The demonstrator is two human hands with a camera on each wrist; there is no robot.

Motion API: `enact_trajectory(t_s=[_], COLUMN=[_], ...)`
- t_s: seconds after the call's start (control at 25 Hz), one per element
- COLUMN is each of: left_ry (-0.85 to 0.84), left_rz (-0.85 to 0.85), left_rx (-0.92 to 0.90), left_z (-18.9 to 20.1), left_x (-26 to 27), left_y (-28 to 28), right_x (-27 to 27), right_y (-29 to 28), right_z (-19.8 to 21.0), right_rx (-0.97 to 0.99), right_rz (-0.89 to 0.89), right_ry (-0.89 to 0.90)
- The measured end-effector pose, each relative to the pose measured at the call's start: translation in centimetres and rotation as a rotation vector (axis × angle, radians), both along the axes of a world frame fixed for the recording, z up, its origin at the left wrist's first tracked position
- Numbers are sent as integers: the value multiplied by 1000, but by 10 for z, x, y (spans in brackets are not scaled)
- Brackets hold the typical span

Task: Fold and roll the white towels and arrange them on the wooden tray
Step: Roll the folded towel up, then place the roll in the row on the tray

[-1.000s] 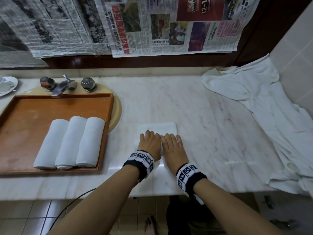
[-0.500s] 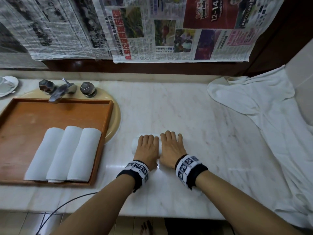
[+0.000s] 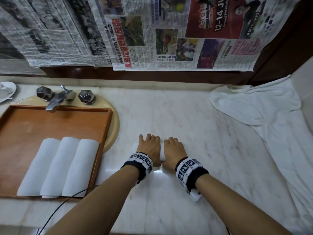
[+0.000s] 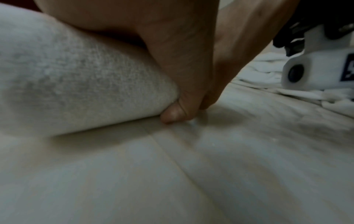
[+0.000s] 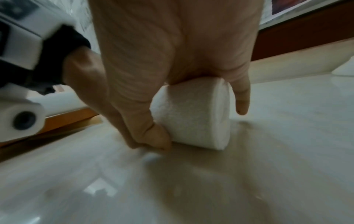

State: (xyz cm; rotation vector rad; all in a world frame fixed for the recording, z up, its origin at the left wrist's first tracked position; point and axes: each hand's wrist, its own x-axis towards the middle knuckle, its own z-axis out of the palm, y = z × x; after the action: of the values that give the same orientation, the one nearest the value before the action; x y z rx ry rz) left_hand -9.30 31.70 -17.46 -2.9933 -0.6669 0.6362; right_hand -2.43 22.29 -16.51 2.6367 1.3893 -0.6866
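A rolled white towel lies on the marble counter, mostly covered by my two hands. My left hand arches over its left part, thumb tucked against the near side of the roll. My right hand covers the right end of the roll, thumb at the near side and little finger hanging past the end face. The wooden tray sits to the left over the basin. On it three rolled white towels lie side by side near its front right corner.
A large loose white cloth spreads over the counter's right side. A faucet with two knobs overhangs the tray's back edge. A black cable crosses the counter's front edge. Newspaper covers the wall behind.
The flat part of the towel that lay ahead of my hands has been rolled up. Both hands have moved forward, away from the counter's edge, and curve over the finished roll.
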Motion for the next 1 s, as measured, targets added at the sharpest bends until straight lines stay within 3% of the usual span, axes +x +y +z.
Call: enact_trajectory(t_s=[0.2, 0.48, 0.56, 0.68, 0.84, 1.0], left_ry=[-53, -290, -330, -497, -770, -549], left_rz=[-55, -9, 90, 398, 906, 1093], left_rx=[-43, -32, -33, -205, -491, -523], left_z=[25, 126, 141, 129, 91, 63], left_x=[-17, -141, -192, -257, -324, -355], left_y=[14, 111, 149, 206, 249, 264], right_x=[-2, -116, -161, -205, -236, -249], right_y=[17, 104, 134, 161, 170, 165], right_z=[35, 113, 122, 106, 50, 9], right_rx=[-140, 226, 426, 714, 504, 512], right_rz=[-9, 74, 66, -174, -496, -648], right_ry=[38, -134, -128, 97, 460, 588])
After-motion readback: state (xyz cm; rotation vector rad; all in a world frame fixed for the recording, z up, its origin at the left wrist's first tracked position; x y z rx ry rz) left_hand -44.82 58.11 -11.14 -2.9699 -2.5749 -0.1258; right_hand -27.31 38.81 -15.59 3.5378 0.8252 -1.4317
